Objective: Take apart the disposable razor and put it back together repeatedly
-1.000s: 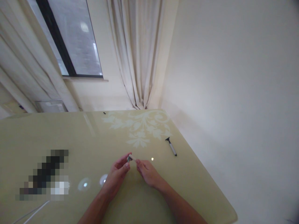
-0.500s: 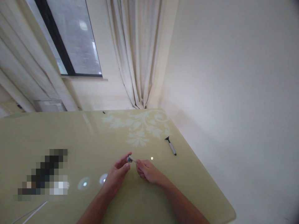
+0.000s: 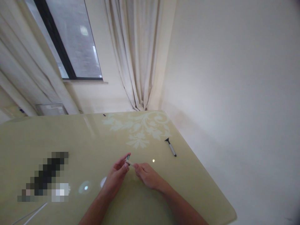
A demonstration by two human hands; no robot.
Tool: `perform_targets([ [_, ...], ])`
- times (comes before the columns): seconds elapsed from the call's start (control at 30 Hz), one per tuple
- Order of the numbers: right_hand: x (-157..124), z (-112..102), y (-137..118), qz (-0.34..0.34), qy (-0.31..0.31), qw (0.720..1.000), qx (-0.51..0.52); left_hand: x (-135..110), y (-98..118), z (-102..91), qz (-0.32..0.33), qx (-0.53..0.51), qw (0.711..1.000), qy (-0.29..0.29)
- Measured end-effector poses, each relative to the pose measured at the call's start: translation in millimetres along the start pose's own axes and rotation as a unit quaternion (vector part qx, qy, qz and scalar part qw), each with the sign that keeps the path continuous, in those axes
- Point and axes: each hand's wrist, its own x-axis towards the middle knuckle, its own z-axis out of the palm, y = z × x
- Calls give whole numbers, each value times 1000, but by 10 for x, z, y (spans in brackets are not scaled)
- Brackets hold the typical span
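Both my hands meet over the middle of the glossy yellow-green table [image 3: 70,137]. Between them is a small razor [image 3: 129,161] with a pale handle and a dark head. My left hand [image 3: 116,175] pinches the head end with thumb and fingertips. My right hand [image 3: 145,175] is closed on the handle end. A second razor [image 3: 171,147], black-headed with a grey handle, lies on the table to the right, beyond my right hand and near the wall-side edge.
A pixelated dark patch [image 3: 45,177] covers something at the left of the table. A white cable [image 3: 30,214] runs off the near left corner. A white floral pattern [image 3: 138,128] marks the far side. Curtains [image 3: 136,53] and a window [image 3: 72,40] stand behind; a plain wall lies to the right.
Both hands with the small razor have shifted slightly left and a little nearer me. The grip looks the same. The second razor has not moved.
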Motion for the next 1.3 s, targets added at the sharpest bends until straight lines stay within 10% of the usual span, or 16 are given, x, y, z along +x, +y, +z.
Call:
perform_targets([
  [0.27, 14, -10, -50, -29, 139, 985, -94, -13, -39, -20, -7, 25, 1000, 4],
  [0.5, -8, -144, -45, 9, -34, 998, 46, 9, -22, -73, 17, 66, 998, 1],
  [0.73, -45, -1062, 143, 18, 276, 959, 57, 83, -182, 186, 18, 156, 985, -71],
  [0.83, -108, -1424, 297, 33, 436, 888, -141, 207, -236, 447, 46, 253, 960, -113],
  [0.97, -158, -1608, 478, 155, 442, 829, -306, 448, -349, 852, 72, 351, 922, -145],
  [1.3, -224, -1613, 647, 225, 427, 804, -346, 951, -666, 1429, 158, 580, 790, -119],
])
